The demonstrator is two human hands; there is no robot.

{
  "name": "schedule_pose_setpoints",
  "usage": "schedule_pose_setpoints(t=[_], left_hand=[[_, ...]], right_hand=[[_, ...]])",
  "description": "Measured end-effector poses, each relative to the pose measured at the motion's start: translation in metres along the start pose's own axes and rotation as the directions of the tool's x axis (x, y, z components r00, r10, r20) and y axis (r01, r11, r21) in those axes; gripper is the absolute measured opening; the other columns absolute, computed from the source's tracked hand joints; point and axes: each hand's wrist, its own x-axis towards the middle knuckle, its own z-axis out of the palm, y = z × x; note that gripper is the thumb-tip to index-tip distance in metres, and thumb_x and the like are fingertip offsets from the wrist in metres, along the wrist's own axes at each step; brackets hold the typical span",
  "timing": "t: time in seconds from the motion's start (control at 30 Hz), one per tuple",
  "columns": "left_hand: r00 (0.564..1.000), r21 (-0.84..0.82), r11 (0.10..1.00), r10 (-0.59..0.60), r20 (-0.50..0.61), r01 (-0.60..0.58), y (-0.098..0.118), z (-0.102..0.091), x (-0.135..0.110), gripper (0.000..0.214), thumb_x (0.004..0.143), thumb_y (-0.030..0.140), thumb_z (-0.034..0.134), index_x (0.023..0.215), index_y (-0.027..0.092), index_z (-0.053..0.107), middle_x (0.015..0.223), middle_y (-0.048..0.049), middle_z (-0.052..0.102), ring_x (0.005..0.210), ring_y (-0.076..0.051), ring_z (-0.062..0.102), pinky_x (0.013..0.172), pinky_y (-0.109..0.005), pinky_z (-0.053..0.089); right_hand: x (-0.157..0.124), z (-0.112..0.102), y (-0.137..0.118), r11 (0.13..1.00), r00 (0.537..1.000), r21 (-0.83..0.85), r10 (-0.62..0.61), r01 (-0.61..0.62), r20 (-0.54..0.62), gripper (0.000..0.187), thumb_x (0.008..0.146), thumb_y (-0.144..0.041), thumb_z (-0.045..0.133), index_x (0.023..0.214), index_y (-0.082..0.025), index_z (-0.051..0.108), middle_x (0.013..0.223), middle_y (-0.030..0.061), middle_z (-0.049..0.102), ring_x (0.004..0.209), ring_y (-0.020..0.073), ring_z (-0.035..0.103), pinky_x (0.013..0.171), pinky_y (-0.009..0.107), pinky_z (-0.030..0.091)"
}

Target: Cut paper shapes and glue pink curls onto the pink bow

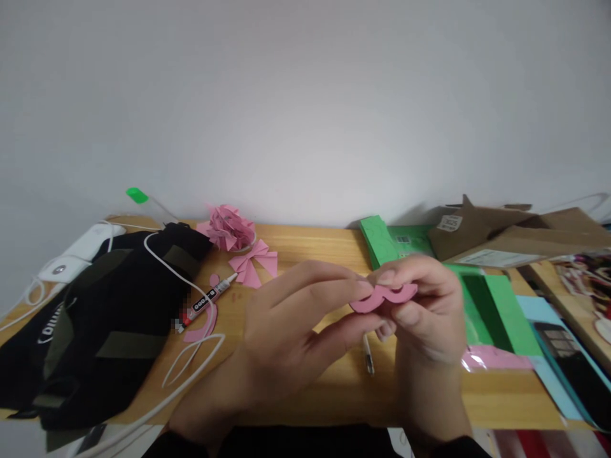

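Observation:
Between my two hands, above the wooden table, is a pink piece of folded paper [365,305] with a wavy, scalloped edge. My left hand [305,318] pinches its left end between thumb and fingers. At its right end, my right hand [427,308] grips it with thumb and forefinger. Under the hands lies a thin pen [368,355], partly hidden. To the left are a glue tube [207,302] labelled B-7000 and a curved pink paper scrap [208,324]. Behind them lie a pink paper bow [255,262] and a crumpled-looking pink paper flower [230,227].
A black bag [124,305] with white cables covers the left side, beside a white power strip [79,251]. On the right are green paper [510,312], an open cardboard box [515,235] and a dark phone [568,362]. A wall stands behind the wooden table [305,245].

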Motion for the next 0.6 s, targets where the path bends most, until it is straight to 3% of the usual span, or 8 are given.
schedule_pose_setpoints(t=[0.13, 0.23, 0.37, 0.6], left_hand=[[1.0, 0.003, 1.0, 0.027, -0.016, -0.027, 0.0015, 0.0002, 0.0002, 0.018, 0.083, 0.014, 0.075, 0.099, 0.018, 0.069, 0.088, -0.0023, 0.075, 0.079, -0.012, 0.072, 0.076, -0.02, 0.064], [0.999, 0.014, 0.999, -0.037, -0.015, 0.037, 0.0012, 0.0006, -0.0002, 0.014, 0.085, 0.013, 0.071, 0.098, 0.018, 0.069, 0.089, -0.0023, 0.075, 0.082, -0.012, 0.072, 0.083, -0.021, 0.063], [0.999, 0.0, 0.999, 0.044, -0.023, -0.044, 0.0013, 0.0005, -0.0016, 0.015, 0.084, 0.009, 0.071, 0.098, 0.016, 0.069, 0.089, -0.0035, 0.075, 0.08, -0.011, 0.072, 0.082, -0.019, 0.063], [1.0, 0.031, 0.999, -0.018, -0.014, 0.019, 0.0035, 0.0007, -0.0022, 0.017, 0.084, 0.011, 0.072, 0.099, 0.02, 0.069, 0.094, -0.0001, 0.075, 0.082, -0.01, 0.072, 0.084, -0.02, 0.063]], right_hand=[[0.0025, 0.0003, 0.0004, 1.0, 1.0, -0.009, -0.027, 0.027, -0.012, 0.02, 0.085, -0.023, 0.078, 0.105, -0.025, 0.077, 0.071, -0.0002, 0.071, 0.043, 0.0085, 0.059, 0.038, 0.018, 0.05], [0.0043, 0.0001, 0.0002, 0.998, 0.998, -0.018, -0.053, 0.052, -0.023, 0.02, 0.086, -0.028, 0.076, 0.106, -0.026, 0.075, 0.061, -0.0036, 0.063, 0.04, 0.0093, 0.055, 0.037, 0.02, 0.049], [0.005, -0.0002, -0.0007, 0.998, 0.998, -0.049, -0.051, 0.05, -0.024, 0.009, 0.087, -0.032, 0.074, 0.095, -0.028, 0.073, 0.062, -0.0037, 0.063, 0.036, 0.0085, 0.05, 0.035, 0.021, 0.046], [0.0037, -0.0002, -0.001, 0.996, 0.999, -0.069, -0.05, 0.049, -0.018, 0.009, 0.086, -0.034, 0.074, 0.094, -0.029, 0.073, 0.057, -0.0041, 0.061, 0.036, 0.0099, 0.049, 0.035, 0.023, 0.045]])
